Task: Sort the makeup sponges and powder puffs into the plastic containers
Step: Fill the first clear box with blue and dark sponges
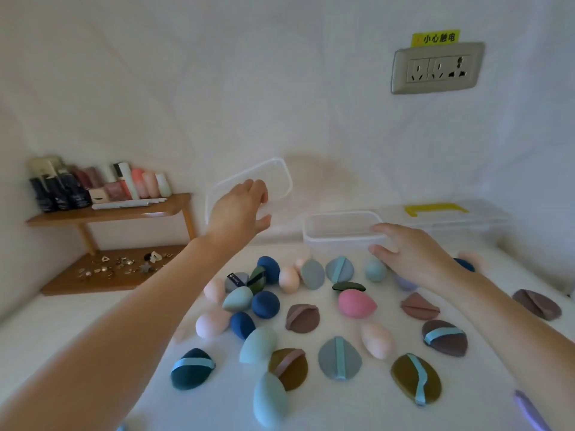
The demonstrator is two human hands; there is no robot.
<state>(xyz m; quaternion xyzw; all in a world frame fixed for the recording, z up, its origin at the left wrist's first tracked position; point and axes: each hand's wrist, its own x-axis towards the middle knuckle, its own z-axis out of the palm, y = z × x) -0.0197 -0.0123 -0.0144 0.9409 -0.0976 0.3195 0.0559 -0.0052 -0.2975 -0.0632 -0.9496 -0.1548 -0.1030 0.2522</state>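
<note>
Several egg-shaped makeup sponges, such as a pink one (pixel 357 303) and a dark blue one (pixel 265 304), lie scattered on the white table among flat powder puffs with ribbon straps, such as a grey one (pixel 339 358) and an olive one (pixel 416 378). A clear plastic container (pixel 339 229) stands open at the back of the table. My right hand (pixel 410 253) grips its right front corner. My left hand (pixel 241 209) holds a clear plastic lid (pixel 273 178) tilted up against the wall, to the left of the container.
A second clear box with a yellow handle (pixel 435 209) sits behind the container on the right. A wooden shelf (pixel 109 213) at the back left carries bottles above and small jewellery on its lower board (pixel 99 275). A wall socket (pixel 437 70) is high on the right.
</note>
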